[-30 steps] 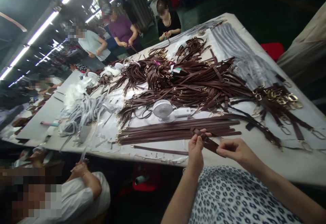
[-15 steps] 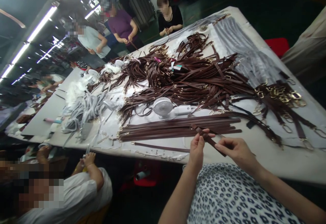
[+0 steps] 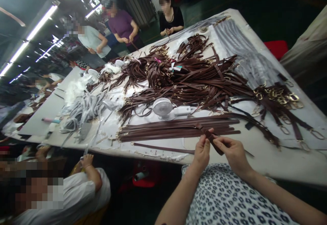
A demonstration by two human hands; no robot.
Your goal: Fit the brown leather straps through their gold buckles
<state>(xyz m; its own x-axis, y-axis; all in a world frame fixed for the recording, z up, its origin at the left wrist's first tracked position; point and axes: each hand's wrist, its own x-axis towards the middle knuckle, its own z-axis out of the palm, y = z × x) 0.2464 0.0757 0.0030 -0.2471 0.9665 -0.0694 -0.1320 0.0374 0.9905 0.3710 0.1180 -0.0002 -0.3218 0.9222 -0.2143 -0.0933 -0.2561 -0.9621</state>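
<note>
Between my two hands, over the table's near edge, is a brown leather strap [image 3: 217, 146]. My left hand [image 3: 203, 148] pinches it from the left, thumb and fingers pressed together. My right hand [image 3: 233, 151] grips the same strap close by on the right, fingertips closed. Part of the strap reaches up past my left fingers, and its lower end hangs below my right fingertips. Just beyond lies a row of straight brown straps [image 3: 158, 131] with gold buckles at their left ends. One single strap [image 3: 160, 147] lies nearer the edge, leading toward my left hand.
A white handheld fan [image 3: 163, 108] lies behind the row. Farther back is a large heap of brown straps [image 3: 184, 71]; straps with gold clasps [image 3: 283, 97] lie right. Grey plastic-wrapped straps [image 3: 84, 110] are left. A co-worker [image 3: 76, 191] sits at left; others stand across the table.
My hands have come closer together on the strap, the left shifting right and the right shifting slightly left. The strap's lower end has moved left a little.
</note>
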